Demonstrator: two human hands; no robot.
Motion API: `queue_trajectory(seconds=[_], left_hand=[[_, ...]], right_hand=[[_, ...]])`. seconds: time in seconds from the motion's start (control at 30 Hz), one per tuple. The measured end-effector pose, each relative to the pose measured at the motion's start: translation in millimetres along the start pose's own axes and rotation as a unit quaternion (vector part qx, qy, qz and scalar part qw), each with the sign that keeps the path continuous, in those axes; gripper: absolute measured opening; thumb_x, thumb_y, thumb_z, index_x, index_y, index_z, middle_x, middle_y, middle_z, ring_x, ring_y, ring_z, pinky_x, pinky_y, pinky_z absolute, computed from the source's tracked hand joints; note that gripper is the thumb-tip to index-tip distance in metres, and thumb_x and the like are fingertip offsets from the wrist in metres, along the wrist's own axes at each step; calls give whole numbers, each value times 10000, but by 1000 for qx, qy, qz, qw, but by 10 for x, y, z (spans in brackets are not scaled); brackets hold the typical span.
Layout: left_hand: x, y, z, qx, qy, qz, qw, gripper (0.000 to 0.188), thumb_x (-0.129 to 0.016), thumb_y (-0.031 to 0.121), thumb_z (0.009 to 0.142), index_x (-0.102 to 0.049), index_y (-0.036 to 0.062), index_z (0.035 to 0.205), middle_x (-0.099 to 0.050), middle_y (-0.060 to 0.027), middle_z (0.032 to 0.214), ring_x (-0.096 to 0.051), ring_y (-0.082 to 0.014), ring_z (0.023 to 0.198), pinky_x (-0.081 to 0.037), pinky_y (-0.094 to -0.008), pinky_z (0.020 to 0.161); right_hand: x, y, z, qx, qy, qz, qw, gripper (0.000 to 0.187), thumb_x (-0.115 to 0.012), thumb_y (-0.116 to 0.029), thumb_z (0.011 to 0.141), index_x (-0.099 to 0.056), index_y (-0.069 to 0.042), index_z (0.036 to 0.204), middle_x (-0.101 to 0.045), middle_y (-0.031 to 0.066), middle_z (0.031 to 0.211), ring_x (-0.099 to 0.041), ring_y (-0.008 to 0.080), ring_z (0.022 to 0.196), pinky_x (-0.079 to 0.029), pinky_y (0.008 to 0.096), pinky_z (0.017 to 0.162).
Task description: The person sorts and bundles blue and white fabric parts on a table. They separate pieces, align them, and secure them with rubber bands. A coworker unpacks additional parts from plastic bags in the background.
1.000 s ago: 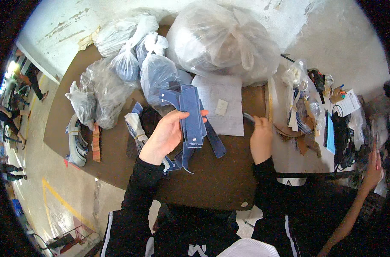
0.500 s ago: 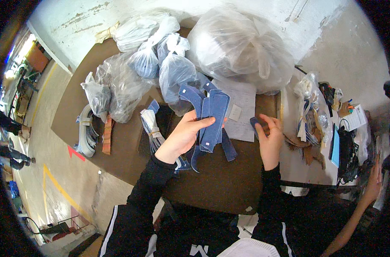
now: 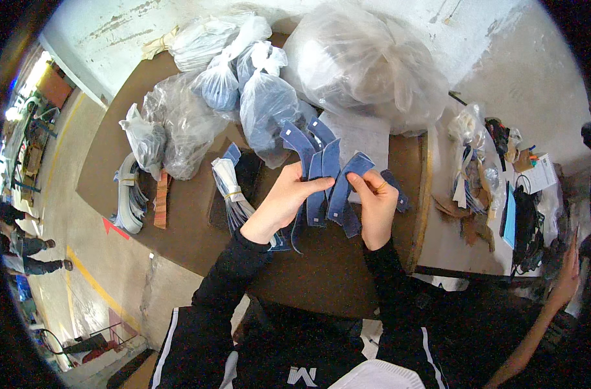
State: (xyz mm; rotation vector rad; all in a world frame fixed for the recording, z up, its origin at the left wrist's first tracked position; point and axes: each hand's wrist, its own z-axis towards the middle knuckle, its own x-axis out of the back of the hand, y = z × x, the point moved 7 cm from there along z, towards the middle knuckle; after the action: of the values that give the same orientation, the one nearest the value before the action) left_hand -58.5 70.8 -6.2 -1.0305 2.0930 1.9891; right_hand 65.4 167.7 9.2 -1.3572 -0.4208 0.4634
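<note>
Over the middle of the brown table [image 3: 295, 285], my left hand [image 3: 283, 198] is closed on a fanned bunch of blue denim strips [image 3: 317, 188], some with small white tags. My right hand [image 3: 376, 206] pinches another denim strip [image 3: 348, 185] between thumb and fingers, at the bunch's right side. A ring-shaped band shows on one right finger. Partly behind the right hand, a darker denim piece [image 3: 395, 188] shows. To the left of my left hand lies a bundle of pale strips [image 3: 228, 185] tied with a band.
Clear plastic bags [image 3: 269, 117] of blue pieces and a large bulging bag [image 3: 366, 71] line the back. Curved strips [image 3: 130, 201] and a reddish-brown strip [image 3: 160, 201] lie at left. At right, a side table [image 3: 464, 246] holds scraps, cables and papers. Another person's arm [image 3: 548, 311] shows far right.
My right hand has moved left to the bunch and now grips one strip there, angled away from the rest. The dark piece it held before now lies right of it.
</note>
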Motion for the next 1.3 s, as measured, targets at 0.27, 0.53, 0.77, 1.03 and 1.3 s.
queue_trajectory(seconds=[0.27,0.53,0.77,1.03,1.3], left_hand=[[-6,-42,2,32,-27,46,998,244,-660,35,856,-631,-4,1095,-676,-60,1030,-634,-132,912,-503,-299,822],[-30,112,-23,57,-54,-76,994,262,-606,84,902,-607,-17,1144,-664,-139,1119,-645,-212,1006,-509,-343,894],[-7,28,-7,21,-44,21,999,264,-630,57,879,-618,-5,1135,-672,-89,1084,-643,-161,956,-512,-313,853],[-66,29,-32,42,-32,-31,998,330,-573,56,895,-559,-10,1218,-653,-109,1140,-615,-203,1056,-477,-343,936],[44,-81,3,96,-24,-135,986,437,-408,301,1002,-466,-7,1307,-562,-181,1292,-559,-266,1172,-446,-400,998]], right_hand=[[-54,-53,-13,25,-1,4,1000,133,-653,-73,882,-659,55,918,-628,13,799,-527,65,750,-421,217,696],[461,-70,125,-71,112,274,953,108,-591,-153,942,-625,-69,883,-611,-26,856,-533,62,749,-424,228,703],[39,-203,-114,-109,0,195,975,177,-621,-88,918,-656,13,1060,-665,30,962,-598,93,861,-466,235,774],[-9,140,-103,-82,31,169,982,87,-609,-67,915,-637,-20,983,-615,-15,905,-537,63,833,-419,234,753],[-138,-169,-220,-94,-117,120,981,229,-588,-57,921,-628,31,1128,-681,112,1026,-648,152,870,-497,256,748]])
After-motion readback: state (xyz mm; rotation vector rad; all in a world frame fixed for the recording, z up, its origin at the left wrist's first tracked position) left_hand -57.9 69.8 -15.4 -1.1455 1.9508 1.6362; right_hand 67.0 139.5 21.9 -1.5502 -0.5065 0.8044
